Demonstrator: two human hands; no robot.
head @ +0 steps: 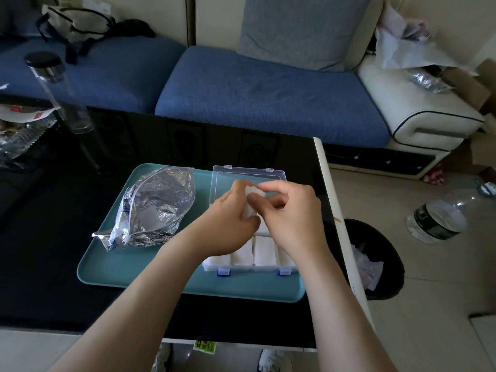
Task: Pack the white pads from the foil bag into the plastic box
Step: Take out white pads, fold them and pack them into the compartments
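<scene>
near edge: the plastic box [252, 269] sits on the right half of a teal tray [128, 261], with its two blue latches [223, 271] undone and facing the person.
near row: the packed pads [264, 251] fill the compartments closest to the person, side by side; this row looks finished.
middle of the box: both hands cover it, so how many compartments there are filled cannot be told.
left hand: the left hand [230, 221] reaches in from the left, its fingers and thumb curled round the lower part of one white pad [249, 209].
right hand: the right hand [292, 210] pinches the top of the same pad between thumb and forefinger, with the other fingers bent in loosely.
pad in hand: it is held over the middle of the box and is not yet in a compartment; it seems to be getting squared up to fit.
foil bag: the foil bag [158, 208] lies crumpled on the left half of the tray, beside the box but apart from it. its mouth looks open, and a pale shape inside is probably more pads, count unclear.
lid: the clear lid [249, 174] lies open on the far side of the box.
progress: partway by this view. one row is packed and one pad is in hand. the rest of the bag, the lid and the latches are left to do.
beyond: a black table [53, 264] carries the tray, and a blue sofa [255, 98] stands behind it.
</scene>
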